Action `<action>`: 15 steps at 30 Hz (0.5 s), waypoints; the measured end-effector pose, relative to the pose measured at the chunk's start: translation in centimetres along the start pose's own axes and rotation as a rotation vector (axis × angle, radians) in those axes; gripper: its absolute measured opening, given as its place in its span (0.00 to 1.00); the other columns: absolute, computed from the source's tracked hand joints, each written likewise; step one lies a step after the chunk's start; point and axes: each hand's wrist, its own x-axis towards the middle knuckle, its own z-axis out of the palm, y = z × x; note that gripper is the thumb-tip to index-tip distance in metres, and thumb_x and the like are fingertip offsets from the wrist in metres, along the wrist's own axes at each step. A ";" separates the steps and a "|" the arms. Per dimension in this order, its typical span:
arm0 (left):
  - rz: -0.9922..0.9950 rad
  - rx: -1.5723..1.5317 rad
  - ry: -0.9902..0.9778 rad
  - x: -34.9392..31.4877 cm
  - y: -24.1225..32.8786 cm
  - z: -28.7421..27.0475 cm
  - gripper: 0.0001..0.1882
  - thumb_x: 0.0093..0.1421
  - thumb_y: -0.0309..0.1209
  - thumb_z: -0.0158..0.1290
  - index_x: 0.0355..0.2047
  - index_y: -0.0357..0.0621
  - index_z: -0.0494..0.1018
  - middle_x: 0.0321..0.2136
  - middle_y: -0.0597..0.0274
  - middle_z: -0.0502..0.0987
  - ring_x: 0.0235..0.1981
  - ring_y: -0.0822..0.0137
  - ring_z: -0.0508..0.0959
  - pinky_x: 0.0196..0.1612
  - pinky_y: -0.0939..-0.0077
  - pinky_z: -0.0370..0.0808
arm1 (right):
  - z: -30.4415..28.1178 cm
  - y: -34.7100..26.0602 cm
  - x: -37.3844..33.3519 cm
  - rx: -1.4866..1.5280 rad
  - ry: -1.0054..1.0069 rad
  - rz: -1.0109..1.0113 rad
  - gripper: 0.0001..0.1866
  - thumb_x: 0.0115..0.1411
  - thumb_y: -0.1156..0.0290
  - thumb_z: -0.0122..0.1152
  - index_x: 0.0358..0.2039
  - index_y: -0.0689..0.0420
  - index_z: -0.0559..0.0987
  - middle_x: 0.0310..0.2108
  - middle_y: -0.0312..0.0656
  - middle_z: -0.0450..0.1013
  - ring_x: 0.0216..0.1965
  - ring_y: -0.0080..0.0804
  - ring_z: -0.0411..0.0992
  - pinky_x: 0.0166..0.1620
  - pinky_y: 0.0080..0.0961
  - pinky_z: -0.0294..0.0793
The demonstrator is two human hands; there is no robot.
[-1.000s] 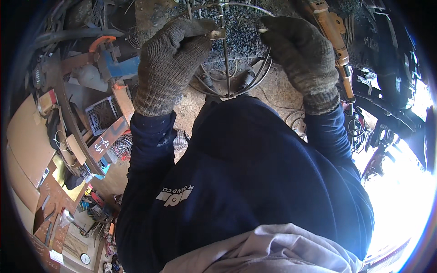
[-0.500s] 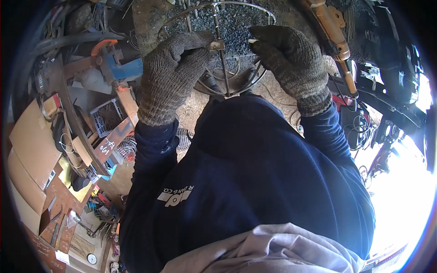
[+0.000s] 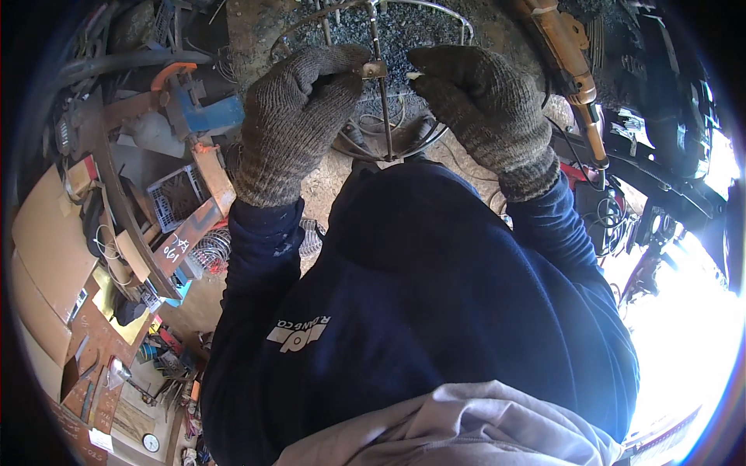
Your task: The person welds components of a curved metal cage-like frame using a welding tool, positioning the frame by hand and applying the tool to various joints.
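Note:
A round metal frame (image 3: 386, 124) made of thin rod stands in front of me, with a straight bar across its middle. My left hand (image 3: 295, 124), in a grey-brown knitted glove, is closed at the bar, thumb and finger pinching a small metal plate (image 3: 374, 70) there. My right hand (image 3: 493, 116), gloved alike, is closed in a pinch just right of the bar. From its fingertips pokes the tip of a small white stick (image 3: 413, 75), like chalk; the rest is hidden by the glove. A narrow gap separates that tip from the plate.
Dark metal chips (image 3: 420, 35) cover the worktop beyond the frame. An orange-brown power tool (image 3: 571, 66) lies at the right with its cord. To the left are a blue clamp-like metal piece (image 3: 210, 116), a plastic crate (image 3: 177, 198), coiled wire (image 3: 211, 250) and cardboard (image 3: 47, 264).
My right hand has moved left, bringing the white tip closer to the bar and plate. My left hand keeps its pinch. The whole view has shifted slightly.

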 end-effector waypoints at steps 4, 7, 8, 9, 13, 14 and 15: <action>-0.010 0.030 -0.005 0.1 0.3 -0.1 0.13 0.59 0.26 0.62 0.45 0.42 0.81 0.33 0.58 0.84 0.33 0.71 0.83 0.36 0.76 0.80 | 0.3 -1.5 1.0 -0.127 -0.039 0.003 0.14 0.63 0.62 0.64 0.48 0.51 0.83 0.37 0.44 0.81 0.38 0.41 0.81 0.42 0.33 0.80; -0.011 0.047 0.001 -0.1 0.0 0.0 0.13 0.59 0.26 0.62 0.45 0.42 0.81 0.34 0.57 0.84 0.34 0.70 0.84 0.37 0.77 0.80 | 0.8 -1.9 1.3 -0.172 -0.043 -0.031 0.14 0.63 0.61 0.63 0.47 0.50 0.83 0.35 0.45 0.80 0.37 0.44 0.80 0.40 0.35 0.80; 0.000 0.055 0.007 -0.1 -0.1 0.0 0.13 0.59 0.26 0.62 0.45 0.42 0.81 0.34 0.56 0.84 0.35 0.69 0.84 0.37 0.77 0.80 | 0.9 -2.0 1.3 -0.173 -0.037 -0.039 0.14 0.62 0.60 0.62 0.47 0.50 0.83 0.34 0.45 0.80 0.37 0.44 0.80 0.39 0.35 0.80; -0.020 0.047 -0.008 -0.2 0.0 0.0 0.13 0.59 0.26 0.61 0.46 0.42 0.80 0.36 0.56 0.84 0.37 0.69 0.84 0.39 0.76 0.79 | 0.9 -2.1 1.3 -0.179 -0.067 -0.038 0.14 0.64 0.64 0.62 0.48 0.53 0.82 0.35 0.43 0.80 0.34 0.37 0.80 0.37 0.31 0.80; -0.025 0.038 -0.037 -0.1 0.4 -0.2 0.14 0.62 0.27 0.58 0.47 0.41 0.80 0.40 0.56 0.84 0.40 0.68 0.83 0.44 0.76 0.77 | 1.0 -2.5 1.4 -0.205 -0.108 -0.053 0.12 0.66 0.73 0.61 0.49 0.60 0.80 0.34 0.40 0.81 0.30 0.24 0.80 0.32 0.22 0.81; -0.008 0.043 -0.038 -0.1 0.3 -0.2 0.13 0.62 0.27 0.58 0.47 0.40 0.80 0.40 0.56 0.84 0.40 0.68 0.83 0.44 0.76 0.77 | 1.0 -2.4 1.5 -0.222 -0.098 -0.080 0.12 0.65 0.73 0.62 0.49 0.59 0.81 0.34 0.40 0.81 0.30 0.24 0.80 0.32 0.22 0.81; -0.019 0.038 -0.039 -0.1 0.2 -0.2 0.13 0.62 0.27 0.58 0.47 0.40 0.80 0.40 0.56 0.84 0.40 0.68 0.82 0.44 0.76 0.77 | 1.0 -2.4 1.5 -0.238 -0.087 -0.107 0.12 0.65 0.74 0.62 0.48 0.59 0.81 0.34 0.40 0.81 0.30 0.24 0.80 0.32 0.22 0.81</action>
